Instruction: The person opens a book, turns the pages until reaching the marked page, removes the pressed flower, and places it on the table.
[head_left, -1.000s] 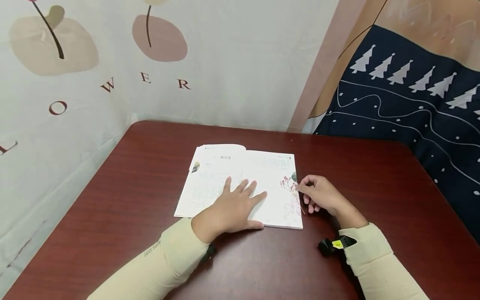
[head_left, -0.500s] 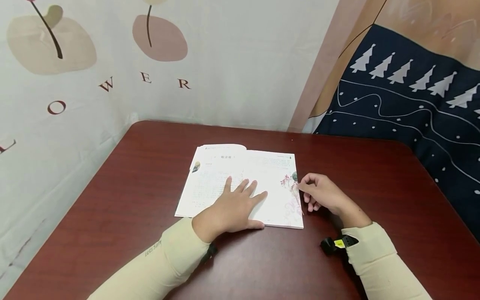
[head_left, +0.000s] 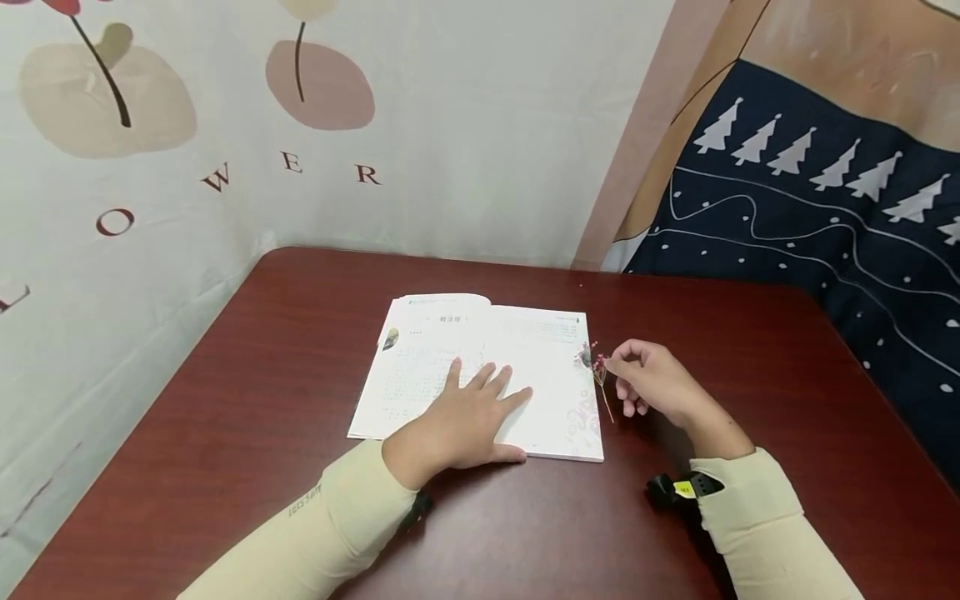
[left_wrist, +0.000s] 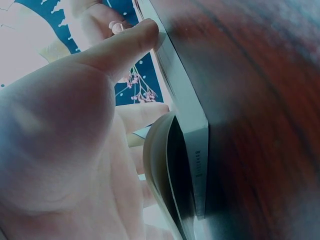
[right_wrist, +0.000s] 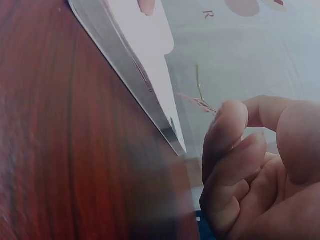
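An open book [head_left: 543, 350] lies on the table, printed pages facing up. My left hand [head_left: 472, 417] rests across its lower middle with the fingers spread, the thumb along the bottom edge. Just off the book's right edge, my right hand [head_left: 656, 383] pinches a small dried flower sprig [head_left: 601, 375] between thumb and index finger. The sprig has tiny pink blossoms and a thin pale stem that hangs down. In the left wrist view the pink blossoms [left_wrist: 142, 92] show beyond my left thumb. Seen from the right wrist, the sprig [right_wrist: 202, 104] sticks out past my fingertips, above the book's edge.
The dark red wooden table [head_left: 247, 417] runs back to a pale printed curtain [head_left: 480, 150]. A navy cloth with white trees [head_left: 810, 192] hangs at the right. A black wrist camera [head_left: 663, 492] sits under my right cuff.
My right hand has drawn slightly right and up with the sprig, whose blossoms have shifted from over the page to the book's right edge. The left hand stays on the book.
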